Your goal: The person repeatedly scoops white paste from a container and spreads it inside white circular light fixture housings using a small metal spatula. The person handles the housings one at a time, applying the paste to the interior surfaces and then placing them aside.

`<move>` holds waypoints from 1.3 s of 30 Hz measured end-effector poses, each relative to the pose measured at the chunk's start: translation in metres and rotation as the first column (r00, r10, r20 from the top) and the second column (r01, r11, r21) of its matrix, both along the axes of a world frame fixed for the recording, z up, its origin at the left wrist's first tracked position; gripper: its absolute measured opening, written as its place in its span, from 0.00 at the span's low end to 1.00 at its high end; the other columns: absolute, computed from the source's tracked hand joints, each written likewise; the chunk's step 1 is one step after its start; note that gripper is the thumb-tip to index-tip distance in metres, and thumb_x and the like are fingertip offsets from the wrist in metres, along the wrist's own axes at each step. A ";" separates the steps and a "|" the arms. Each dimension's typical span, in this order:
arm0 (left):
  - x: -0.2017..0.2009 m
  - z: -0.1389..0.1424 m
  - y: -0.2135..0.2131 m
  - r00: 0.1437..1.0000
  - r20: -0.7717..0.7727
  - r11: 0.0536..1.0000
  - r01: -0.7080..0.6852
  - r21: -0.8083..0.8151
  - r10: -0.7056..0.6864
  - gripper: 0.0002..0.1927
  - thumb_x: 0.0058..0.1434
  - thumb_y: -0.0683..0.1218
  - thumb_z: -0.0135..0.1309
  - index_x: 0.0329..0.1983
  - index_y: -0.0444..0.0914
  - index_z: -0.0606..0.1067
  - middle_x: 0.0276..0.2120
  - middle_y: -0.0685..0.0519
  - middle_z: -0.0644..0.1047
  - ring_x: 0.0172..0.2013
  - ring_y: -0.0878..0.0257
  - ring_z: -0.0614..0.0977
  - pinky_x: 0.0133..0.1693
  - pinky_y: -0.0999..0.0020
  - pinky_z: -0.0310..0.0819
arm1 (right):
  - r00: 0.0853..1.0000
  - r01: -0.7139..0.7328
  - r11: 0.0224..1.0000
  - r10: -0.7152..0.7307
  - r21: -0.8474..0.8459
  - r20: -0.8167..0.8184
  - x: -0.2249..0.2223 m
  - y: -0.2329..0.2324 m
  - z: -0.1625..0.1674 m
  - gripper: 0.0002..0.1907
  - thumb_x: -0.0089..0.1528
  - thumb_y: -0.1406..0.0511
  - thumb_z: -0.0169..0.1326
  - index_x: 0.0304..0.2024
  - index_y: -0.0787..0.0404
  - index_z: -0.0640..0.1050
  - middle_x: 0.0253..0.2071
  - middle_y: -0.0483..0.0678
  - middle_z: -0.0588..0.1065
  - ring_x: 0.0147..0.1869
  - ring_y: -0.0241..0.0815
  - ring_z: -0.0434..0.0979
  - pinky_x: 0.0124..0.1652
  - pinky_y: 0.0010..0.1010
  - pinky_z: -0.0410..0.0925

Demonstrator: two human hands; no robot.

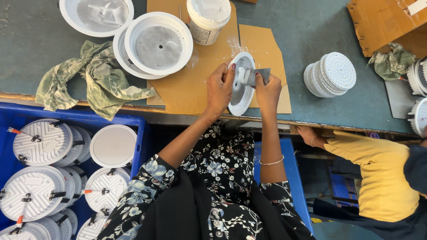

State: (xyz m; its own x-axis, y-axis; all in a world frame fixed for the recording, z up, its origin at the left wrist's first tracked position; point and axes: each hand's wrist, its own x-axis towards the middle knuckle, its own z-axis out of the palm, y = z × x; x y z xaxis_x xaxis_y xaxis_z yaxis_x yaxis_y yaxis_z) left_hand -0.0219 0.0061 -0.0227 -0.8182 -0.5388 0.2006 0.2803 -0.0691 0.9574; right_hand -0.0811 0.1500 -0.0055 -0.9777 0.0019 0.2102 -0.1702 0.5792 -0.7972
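**Paste spread inside lamp housing: head view**

Head cam: left hand (219,89) fingers closed on rim of round white metal lamp housing (239,95), held tilted over brown cardboard sheet (195,75) on green surface (307,31). Right hand (266,89) fingers pinched shut on flat grey scraper blade (259,75), tip w/ white paste inside housing. White paste tub (207,20) behind. Step, judged: coating mid-way; next calls for even wipe.

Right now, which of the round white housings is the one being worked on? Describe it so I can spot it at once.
Find the brown cardboard sheet on the green workbench. At its near edge, the left hand grips a round white housing while the right hand presses a grey scraper into it. Unlike the stacked housings lying flat, it is tilted on edge.
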 end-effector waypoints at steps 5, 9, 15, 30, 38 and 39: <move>0.009 0.018 0.000 0.993 -0.116 0.986 -0.008 -0.166 -0.012 0.17 0.75 0.46 0.51 0.36 0.26 0.74 0.21 0.58 0.56 0.25 0.71 0.59 0.47 0.73 0.74 | 0.993 -0.119 0.978 0.116 -0.171 -0.029 -0.002 -0.011 0.022 0.10 0.60 0.66 0.58 0.35 0.70 0.81 0.29 0.52 0.81 0.32 0.36 0.82 0.35 0.30 0.74; 0.005 0.022 -0.005 0.996 -0.064 0.987 0.045 -0.151 -0.055 0.15 0.71 0.47 0.50 0.51 0.30 0.75 0.19 0.56 0.59 0.22 0.70 0.62 0.26 0.67 0.61 | 0.992 -0.124 0.992 0.124 0.010 -0.026 0.009 -0.019 0.042 0.10 0.59 0.68 0.63 0.37 0.71 0.81 0.30 0.54 0.81 0.34 0.42 0.81 0.37 0.32 0.71; -0.012 0.017 -0.022 0.995 -0.001 0.973 0.099 -0.211 -0.101 0.19 0.71 0.50 0.50 0.27 0.32 0.69 0.17 0.53 0.62 0.20 0.67 0.63 0.25 0.64 0.60 | 0.899 -0.398 0.918 0.389 -0.004 -0.201 0.043 -0.035 0.042 0.16 0.58 0.77 0.53 0.49 0.66 0.80 0.45 0.55 0.81 0.47 0.44 0.85 0.49 0.32 0.74; -0.044 -0.006 -0.034 0.996 0.025 0.973 0.091 -0.214 -0.088 0.22 0.68 0.49 0.54 0.23 0.32 0.64 0.17 0.51 0.61 0.22 0.66 0.61 0.25 0.63 0.59 | 0.896 -0.401 0.911 0.411 0.091 -0.169 0.053 0.034 -0.013 0.15 0.67 0.77 0.48 0.52 0.63 0.82 0.49 0.54 0.81 0.49 0.48 0.80 0.53 0.37 0.72; -0.028 0.007 -0.015 0.995 -0.053 0.973 0.071 -0.218 -0.085 0.15 0.69 0.48 0.52 0.35 0.30 0.75 0.18 0.53 0.61 0.23 0.68 0.62 0.26 0.66 0.61 | 0.943 -0.208 0.950 0.258 0.233 -0.210 0.045 0.010 -0.027 0.17 0.62 0.75 0.52 0.53 0.66 0.80 0.49 0.60 0.80 0.51 0.57 0.82 0.52 0.39 0.71; -0.025 0.008 -0.014 0.996 -0.056 0.975 0.063 -0.212 -0.076 0.15 0.70 0.48 0.52 0.38 0.30 0.76 0.19 0.53 0.60 0.23 0.68 0.61 0.27 0.66 0.60 | 0.952 -0.185 0.946 0.240 0.267 -0.192 0.053 0.008 -0.025 0.17 0.62 0.74 0.52 0.53 0.66 0.80 0.48 0.61 0.79 0.51 0.58 0.81 0.52 0.39 0.71</move>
State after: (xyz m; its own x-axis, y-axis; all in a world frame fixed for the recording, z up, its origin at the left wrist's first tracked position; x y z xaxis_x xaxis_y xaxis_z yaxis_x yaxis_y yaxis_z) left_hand -0.0467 -0.0081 -0.0148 -0.8341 -0.4212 0.3561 0.3426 0.1103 0.9330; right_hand -0.0283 0.1576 -0.0308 -0.8792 -0.2786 0.3865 -0.4646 0.6812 -0.5658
